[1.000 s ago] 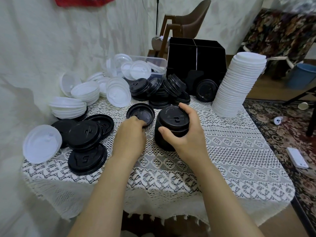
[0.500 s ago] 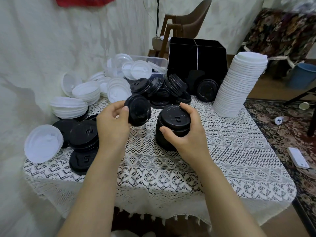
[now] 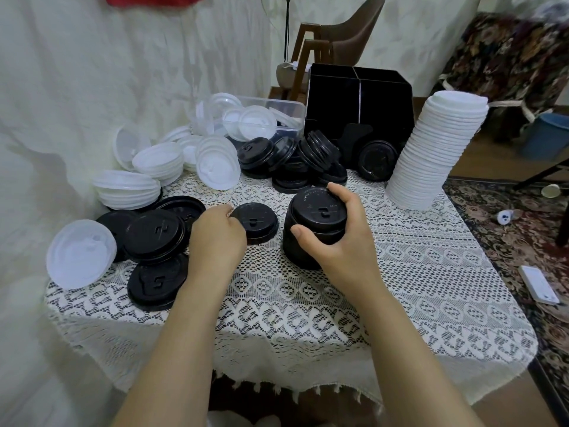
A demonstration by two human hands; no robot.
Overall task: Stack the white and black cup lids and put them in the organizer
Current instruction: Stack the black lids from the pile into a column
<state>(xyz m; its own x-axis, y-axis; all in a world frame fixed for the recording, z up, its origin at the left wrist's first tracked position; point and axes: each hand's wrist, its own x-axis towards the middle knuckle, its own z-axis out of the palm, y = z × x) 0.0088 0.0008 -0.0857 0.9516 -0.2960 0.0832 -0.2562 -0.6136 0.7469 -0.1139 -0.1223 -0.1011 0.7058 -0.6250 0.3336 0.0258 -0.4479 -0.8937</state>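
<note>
My right hand (image 3: 337, 232) grips a short stack of black lids (image 3: 314, 223) standing in the middle of the table. My left hand (image 3: 215, 238) holds a single black lid (image 3: 255, 221) top side up, just left of that stack. Loose black lids (image 3: 154, 235) lie at the left, more black lids (image 3: 295, 158) are piled at the back. White lids (image 3: 172, 161) lie in heaps at the back left, one white lid (image 3: 80, 252) at the left edge. A tall white lid stack (image 3: 437, 152) leans at the right. The black organizer (image 3: 360, 100) stands at the back.
A clear plastic bin (image 3: 271, 118) with white lids sits behind the piles. The round table has a lace cloth (image 3: 338, 303). A chair (image 3: 345, 32) stands behind, a blue bucket (image 3: 545, 134) and a white device (image 3: 538, 283) are on the carpet at the right.
My left hand picked a black lid off the table, turned it over from rim-up to top-up, and brought it beside the stack. My right hand kept holding the black stack.
</note>
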